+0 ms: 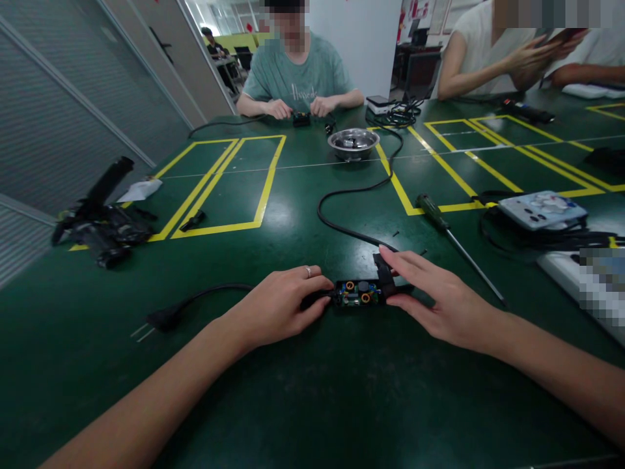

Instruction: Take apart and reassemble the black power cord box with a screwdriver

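Note:
A small open black housing with a green circuit board [359, 297] lies on the table between my hands, showing ring-shaped coils and other parts. My left hand [286, 303] pinches the black power cord at its left end; that cord runs left to a two-pin plug [166, 318]. At the other end, my right hand [437, 296] has thumb and fingers around a black strip-like piece [385, 273] standing up from the housing. A second black cable [336, 225] winds away from behind my right fingers. Whether the strip is tape or a plastic part, I cannot tell.
A green-handled screwdriver [431, 212] lies to the right, near tiny dark screws [395, 233]. Farther back is a metal bowl [352, 155] with small parts. Black equipment [105, 228] sits left, a patterned device [544, 210] right. Across the table a person [303, 71] handles a similar black item.

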A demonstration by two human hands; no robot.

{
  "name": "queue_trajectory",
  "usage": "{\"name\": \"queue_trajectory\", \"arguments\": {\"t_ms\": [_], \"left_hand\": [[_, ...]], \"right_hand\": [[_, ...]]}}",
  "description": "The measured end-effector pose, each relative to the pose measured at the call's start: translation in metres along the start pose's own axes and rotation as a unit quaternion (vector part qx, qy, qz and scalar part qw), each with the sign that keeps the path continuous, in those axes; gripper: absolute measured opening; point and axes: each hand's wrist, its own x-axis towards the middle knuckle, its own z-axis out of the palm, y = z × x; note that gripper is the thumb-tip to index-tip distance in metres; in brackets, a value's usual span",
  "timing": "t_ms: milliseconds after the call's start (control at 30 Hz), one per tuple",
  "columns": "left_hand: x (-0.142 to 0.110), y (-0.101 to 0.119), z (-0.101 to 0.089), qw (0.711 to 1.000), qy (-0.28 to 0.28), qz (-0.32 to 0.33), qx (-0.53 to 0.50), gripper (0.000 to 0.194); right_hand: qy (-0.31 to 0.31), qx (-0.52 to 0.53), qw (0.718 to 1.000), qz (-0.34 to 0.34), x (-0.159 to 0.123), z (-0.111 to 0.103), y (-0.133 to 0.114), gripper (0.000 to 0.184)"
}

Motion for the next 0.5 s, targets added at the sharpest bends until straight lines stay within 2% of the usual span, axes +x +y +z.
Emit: {"name": "queue_trajectory", "arguments": {"t_ms": [333,500], "left_hand": [[0.000,-0.002,-0.001,1.000,0.008,0.015,-0.006,0.024],[0.000,-0.001,-0.002,1.000,0.005,0.012,0.001,0.021]], "right_hand": [[-0.011,-0.037,0.998,-0.046,0.003,0.011,0.001,0.052],[-0.036,-0.078,0.995,-0.058,0.006,0.018,0.000,0.044]]}}
